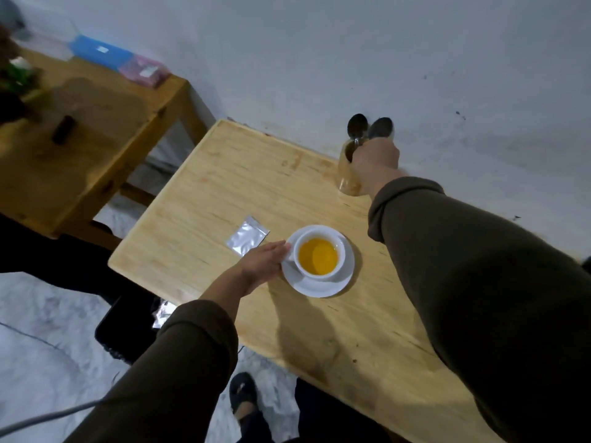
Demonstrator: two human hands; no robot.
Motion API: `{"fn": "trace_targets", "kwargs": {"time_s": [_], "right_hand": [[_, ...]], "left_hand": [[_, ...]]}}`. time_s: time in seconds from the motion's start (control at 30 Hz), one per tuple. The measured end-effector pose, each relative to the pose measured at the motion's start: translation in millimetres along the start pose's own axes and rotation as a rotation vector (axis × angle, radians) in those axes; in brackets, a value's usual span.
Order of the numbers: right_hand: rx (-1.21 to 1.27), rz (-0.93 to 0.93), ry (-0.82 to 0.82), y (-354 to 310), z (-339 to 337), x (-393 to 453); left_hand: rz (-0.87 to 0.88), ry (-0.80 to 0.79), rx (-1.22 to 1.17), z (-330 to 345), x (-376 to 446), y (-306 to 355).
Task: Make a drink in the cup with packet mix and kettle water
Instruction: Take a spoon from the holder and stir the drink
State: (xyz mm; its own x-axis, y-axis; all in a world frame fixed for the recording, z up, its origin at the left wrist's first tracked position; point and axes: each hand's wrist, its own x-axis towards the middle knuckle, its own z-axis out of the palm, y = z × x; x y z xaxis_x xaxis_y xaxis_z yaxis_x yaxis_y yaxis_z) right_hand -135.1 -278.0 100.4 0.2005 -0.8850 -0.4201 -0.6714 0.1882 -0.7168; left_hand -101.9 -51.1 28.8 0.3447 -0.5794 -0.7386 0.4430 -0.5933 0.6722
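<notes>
A white cup [339, 251] full of orange liquid stands on a white saucer [319, 287] in the middle of the light wooden table [224, 187]. My left hand [263, 260] rests flat against the saucer's left rim, fingers together, holding the saucer steady. A silver packet [248, 235] lies flat just left of the cup. At the table's far edge my right hand [377, 158] is closed around the handle of a spoon [380, 127] that stands in a wooden holder [347, 177]. A second spoon [357, 125] stands beside it. No kettle is in view.
A lower wooden table [96, 129] at the left carries a blue box [100, 52], a pink box [144, 71] and a dark small object [64, 129]. A white wall runs behind both tables. More silver packets [161, 314] lie below the table's left edge. My foot [243, 394] is on the floor.
</notes>
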Motion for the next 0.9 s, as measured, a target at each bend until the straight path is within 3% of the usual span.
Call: {"fn": "trace_targets", "kwargs": {"time_s": [0.27,0.57,0.67,0.9], "right_hand": [[-0.031,0.007,0.059,3,14,25],[-0.495,-0.211,0.026,3,20,42],[-0.399,-0.253,-0.022,2,17,43],[-0.1,-0.363,0.084,-5,1,34]], "left_hand": [[-0.061,0.063,-0.072,5,5,5],[-0.042,0.059,-0.057,8,8,6],[-0.019,0.035,-0.031,9,9,4],[0.008,0.015,-0.039,11,6,-1]]}}
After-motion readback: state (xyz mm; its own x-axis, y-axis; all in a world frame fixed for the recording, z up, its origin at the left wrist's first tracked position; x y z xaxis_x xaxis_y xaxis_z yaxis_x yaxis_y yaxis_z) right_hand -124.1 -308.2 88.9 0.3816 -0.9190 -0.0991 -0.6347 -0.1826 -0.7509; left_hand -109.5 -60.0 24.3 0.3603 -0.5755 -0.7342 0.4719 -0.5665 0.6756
